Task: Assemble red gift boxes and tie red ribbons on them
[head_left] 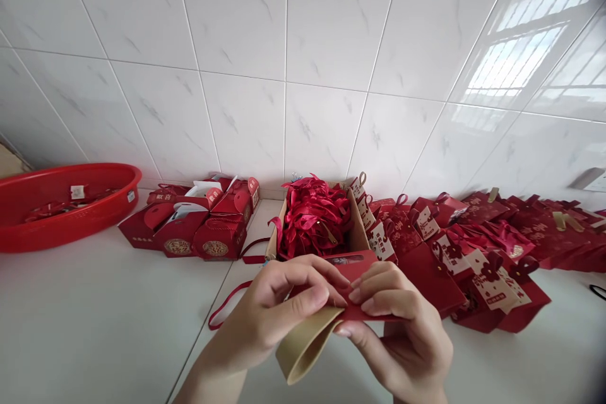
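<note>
Both hands meet at the front centre over a piece of red card (364, 267) with a cut-out slot, which looks like part of a gift box. A gold strap (299, 347), folded into a loop, hangs from its near edge. My left hand (281, 306) is closed at the strap, its fingertips pressing where strap and card meet. My right hand (407, 328) pinches the card, fingers on top and thumb beneath. The card's underside is hidden. Just behind, a cardboard box (358, 224) holds many shiny red ribbon loops (315, 218).
To the left stand several red boxes with gold emblems (218, 240) and a red plastic basin (104, 211) with small packets inside. Red gift boxes with tags (435, 278) crowd the right side. A red strap (222, 309) lies on the white counter (118, 322). Behind is a tiled wall (241, 120).
</note>
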### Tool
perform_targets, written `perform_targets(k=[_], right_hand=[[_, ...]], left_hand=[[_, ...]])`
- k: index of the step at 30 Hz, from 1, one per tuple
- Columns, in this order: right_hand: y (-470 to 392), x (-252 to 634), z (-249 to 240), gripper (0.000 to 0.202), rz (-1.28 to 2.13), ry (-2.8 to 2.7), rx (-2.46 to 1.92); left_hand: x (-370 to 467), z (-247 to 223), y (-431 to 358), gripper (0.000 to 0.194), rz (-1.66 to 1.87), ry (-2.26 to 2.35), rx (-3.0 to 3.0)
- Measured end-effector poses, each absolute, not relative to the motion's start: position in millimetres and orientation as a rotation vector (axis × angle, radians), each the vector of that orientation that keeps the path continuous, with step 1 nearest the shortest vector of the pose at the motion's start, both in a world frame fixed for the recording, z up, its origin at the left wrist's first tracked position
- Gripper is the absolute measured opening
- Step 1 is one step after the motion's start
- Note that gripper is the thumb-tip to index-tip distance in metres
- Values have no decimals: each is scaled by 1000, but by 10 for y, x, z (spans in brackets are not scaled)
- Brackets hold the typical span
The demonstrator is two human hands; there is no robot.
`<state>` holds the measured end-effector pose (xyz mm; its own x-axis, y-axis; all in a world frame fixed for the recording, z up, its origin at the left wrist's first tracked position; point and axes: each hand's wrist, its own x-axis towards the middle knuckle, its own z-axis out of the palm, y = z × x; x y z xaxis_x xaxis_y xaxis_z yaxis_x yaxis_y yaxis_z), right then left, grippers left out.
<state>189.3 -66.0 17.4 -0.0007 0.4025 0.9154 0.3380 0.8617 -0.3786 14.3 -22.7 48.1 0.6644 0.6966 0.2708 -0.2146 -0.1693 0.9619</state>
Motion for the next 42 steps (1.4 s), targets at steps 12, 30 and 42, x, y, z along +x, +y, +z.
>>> perform_targets(k=[12, 30, 42], right_hand=[[-647, 1902, 198, 22, -38, -1561, -538], [-667, 1881, 188, 26, 170, -1565, -571], [-671, 1884, 176, 23, 152, -1550, -542]], left_hand=[[129, 437, -245, 16, 1068, 352, 1733], [206, 346, -170, 24, 1346, 101, 2054], [216, 358, -166, 23, 1345, 80, 2093]])
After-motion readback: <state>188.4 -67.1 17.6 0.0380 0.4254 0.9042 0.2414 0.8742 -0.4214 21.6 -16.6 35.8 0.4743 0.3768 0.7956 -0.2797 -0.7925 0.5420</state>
